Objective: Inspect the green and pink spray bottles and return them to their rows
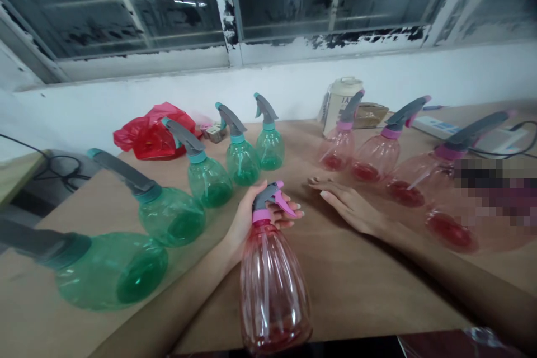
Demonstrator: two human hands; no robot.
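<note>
Head view. At centre to lower centre of the frame, a ribbed, clear pink plastic spray bottle [274,291] with grey-and-pink trigger head; whether its base bears on the brown tabletop [335,302] cannot be told. The left hand [244,215] is closed round that head. Right of centre, the right hand [352,204] lies palm down, gripping nothing. Green bottles [180,221] line the left, pink bottles [380,154] the right. Step in hand, as judged: steadying the bottle; any shift calls for clearance around the trigger.
</note>
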